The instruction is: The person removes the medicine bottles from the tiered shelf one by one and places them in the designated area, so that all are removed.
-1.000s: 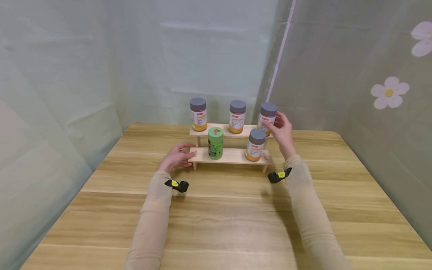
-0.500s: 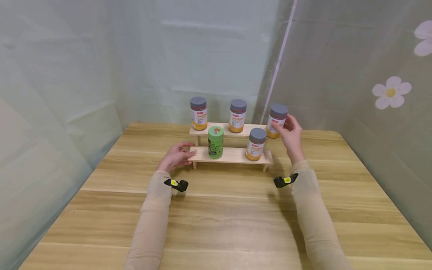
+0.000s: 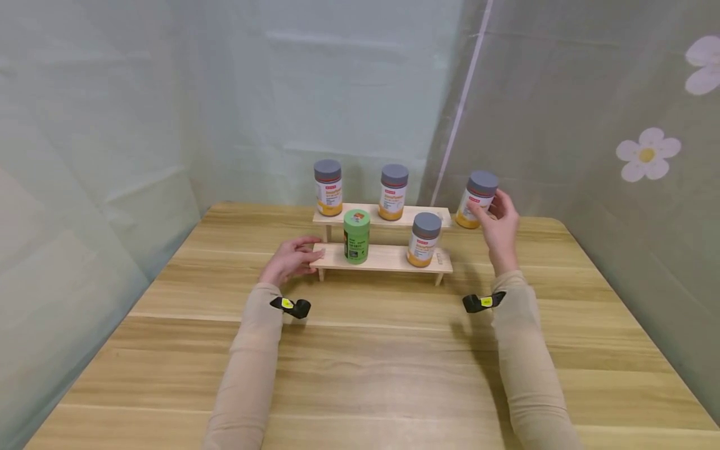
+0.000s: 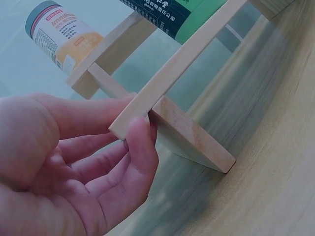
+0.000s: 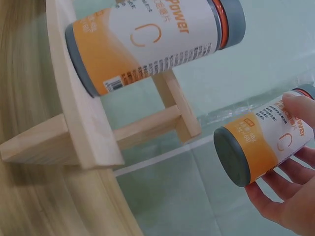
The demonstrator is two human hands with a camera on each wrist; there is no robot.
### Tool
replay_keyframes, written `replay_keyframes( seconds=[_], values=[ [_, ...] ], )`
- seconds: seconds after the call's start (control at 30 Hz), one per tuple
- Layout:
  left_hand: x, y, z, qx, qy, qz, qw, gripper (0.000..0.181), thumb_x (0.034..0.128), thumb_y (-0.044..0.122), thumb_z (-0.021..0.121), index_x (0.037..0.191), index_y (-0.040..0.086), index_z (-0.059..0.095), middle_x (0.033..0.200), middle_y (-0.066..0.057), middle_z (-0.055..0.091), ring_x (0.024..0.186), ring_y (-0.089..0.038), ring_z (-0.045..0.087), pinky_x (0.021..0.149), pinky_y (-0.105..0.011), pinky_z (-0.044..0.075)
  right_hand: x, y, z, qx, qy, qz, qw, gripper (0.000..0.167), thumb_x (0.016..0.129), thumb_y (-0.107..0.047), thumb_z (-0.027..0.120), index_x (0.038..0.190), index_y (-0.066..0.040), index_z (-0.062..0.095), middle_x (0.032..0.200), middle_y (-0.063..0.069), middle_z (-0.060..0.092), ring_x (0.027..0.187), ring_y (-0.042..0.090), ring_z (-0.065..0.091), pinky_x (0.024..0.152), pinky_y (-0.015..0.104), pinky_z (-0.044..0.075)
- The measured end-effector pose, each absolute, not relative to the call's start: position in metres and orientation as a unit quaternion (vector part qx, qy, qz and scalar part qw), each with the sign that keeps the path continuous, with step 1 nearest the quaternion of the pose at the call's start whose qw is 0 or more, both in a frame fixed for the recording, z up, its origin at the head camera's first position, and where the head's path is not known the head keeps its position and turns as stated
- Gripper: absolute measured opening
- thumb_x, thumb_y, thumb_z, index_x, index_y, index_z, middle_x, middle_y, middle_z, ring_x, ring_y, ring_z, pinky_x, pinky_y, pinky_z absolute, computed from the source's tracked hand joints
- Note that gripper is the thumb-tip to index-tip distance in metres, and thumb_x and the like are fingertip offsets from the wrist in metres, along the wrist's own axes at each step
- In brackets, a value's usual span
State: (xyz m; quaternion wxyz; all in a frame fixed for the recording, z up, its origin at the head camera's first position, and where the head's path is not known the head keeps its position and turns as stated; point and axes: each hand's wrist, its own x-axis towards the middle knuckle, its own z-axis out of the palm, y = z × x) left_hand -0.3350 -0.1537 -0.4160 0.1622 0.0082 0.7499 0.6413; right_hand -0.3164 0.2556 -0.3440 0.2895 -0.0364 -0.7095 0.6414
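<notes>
My right hand [image 3: 500,226] grips a supplement bottle [image 3: 476,199] with a grey cap and a white and orange label. In the right wrist view that bottle [image 5: 266,140] is off the shelf, its dark base showing. My left hand [image 3: 289,259] pinches the left end of the lower board of a two-tier wooden shelf [image 3: 382,257], thumb and fingers on either face of the board [image 4: 162,78]. On the lower tier stand a green bottle [image 3: 357,237] and a grey-capped bottle [image 3: 424,240]. Two similar bottles, one at the left [image 3: 329,189] and one mid-board [image 3: 392,194], stand on the upper tier.
The shelf stands on a wood-grain table [image 3: 360,362] near its back edge. Pale cloth curtains [image 3: 360,81] hang behind and at both sides, with white flowers [image 3: 648,155] on the right one. A black camera is strapped to each wrist.
My right hand has carried the grey-capped bottle off the upper tier's right end and out to the right. My left hand keeps its hold on the lower board.
</notes>
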Motion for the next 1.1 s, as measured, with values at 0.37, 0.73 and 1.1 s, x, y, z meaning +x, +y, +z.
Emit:
replay_keyframes(
  seconds=[0.37, 0.73, 1.1],
  values=[
    [-0.335, -0.153, -0.415, -0.008, 0.744, 0.648, 0.163, 0.054, 0.0929, 0.013, 0.065, 0.143, 0.008, 0.045, 0.097, -0.001, 0.053, 0.076, -0.009, 0.058, 0.066, -0.019, 0.055, -0.312, 0.262, -0.360, -0.062, -0.716, 0.636, 0.281, 0.052, 0.085, -0.014, 0.075, 0.133, -0.008, 0.055, 0.108, -0.012, 0.057, 0.100, 0.005, 0.054, 0.090, 0.020, 0.044],
    [-0.332, -0.150, -0.412, -0.018, 0.747, 0.646, 0.157, 0.050, 0.0932, 0.013, 0.064, 0.141, 0.009, 0.048, 0.099, -0.002, 0.053, 0.078, -0.010, 0.057, 0.066, -0.020, 0.056, -0.313, 0.271, -0.365, -0.079, -0.716, 0.639, 0.270, 0.055, 0.084, -0.018, 0.076, 0.135, -0.013, 0.054, 0.116, -0.006, 0.057, 0.107, 0.009, 0.053, 0.098, 0.027, 0.045],
    [-0.335, -0.150, -0.412, -0.014, 0.762, 0.629, 0.153, 0.050, 0.0952, 0.011, 0.060, 0.143, 0.007, 0.046, 0.102, -0.004, 0.047, 0.077, -0.010, 0.056, 0.066, -0.019, 0.055, -0.318, 0.273, -0.370, -0.079, -0.713, 0.642, 0.270, 0.055, 0.085, -0.016, 0.075, 0.134, -0.009, 0.053, 0.117, -0.004, 0.057, 0.106, 0.009, 0.054, 0.095, 0.025, 0.045]
  ],
)
